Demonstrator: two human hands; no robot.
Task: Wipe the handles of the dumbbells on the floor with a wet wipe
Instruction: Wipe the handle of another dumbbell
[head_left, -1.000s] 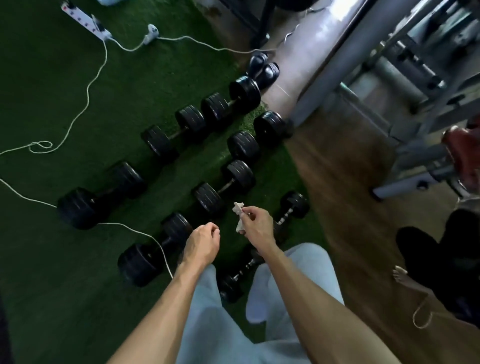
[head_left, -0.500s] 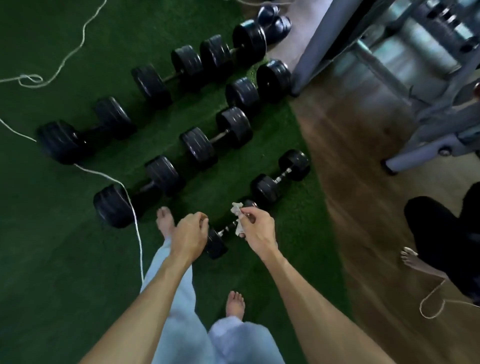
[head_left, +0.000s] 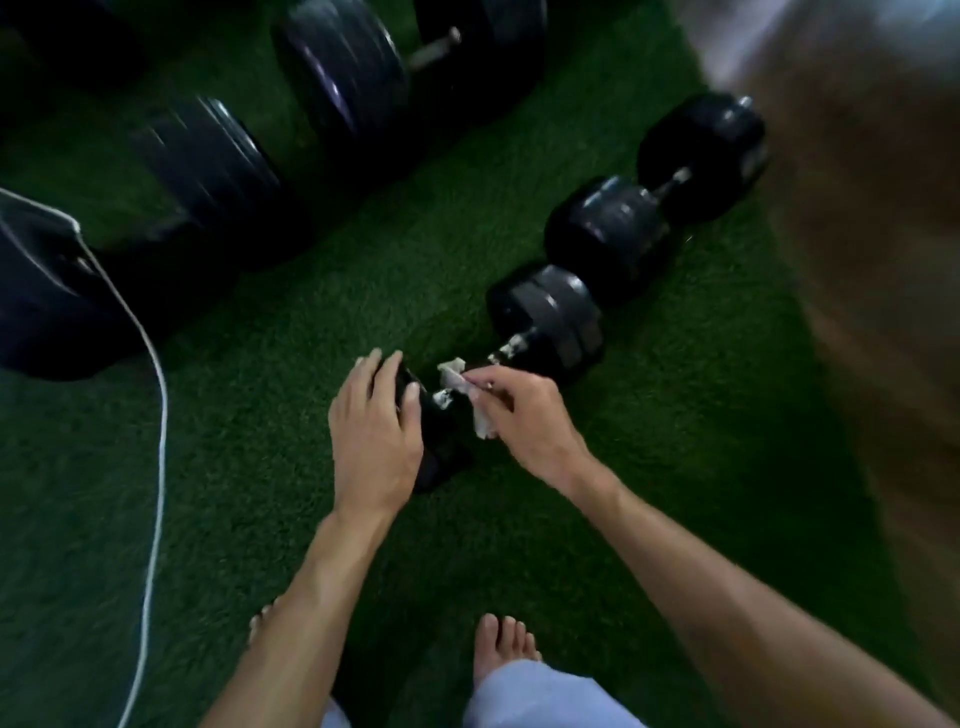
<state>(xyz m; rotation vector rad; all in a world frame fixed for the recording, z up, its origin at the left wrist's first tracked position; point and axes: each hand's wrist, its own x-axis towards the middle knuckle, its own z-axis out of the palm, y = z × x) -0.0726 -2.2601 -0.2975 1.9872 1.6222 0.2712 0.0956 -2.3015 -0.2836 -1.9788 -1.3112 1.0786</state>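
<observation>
A small black dumbbell (head_left: 548, 322) lies on the green turf right in front of me. My left hand (head_left: 375, 431) rests on its near weight, fingers spread over the top. My right hand (head_left: 519, 410) pinches a crumpled white wet wipe (head_left: 460, 382) and holds it against the metal handle between the two weights. The handle is mostly hidden under the wipe and my fingers. A second small dumbbell (head_left: 660, 192) lies just beyond it, up and to the right.
Bigger black dumbbells (head_left: 343, 73) lie in rows at the top left. A white cable (head_left: 156, 415) runs down the turf on the left. My bare feet (head_left: 501, 644) stand below the hands. Brown wooden floor (head_left: 872, 260) borders the turf on the right.
I have bent down close to the floor. My left hand dropped onto the near weight and opened. My right hand brought the wipe down onto the handle.
</observation>
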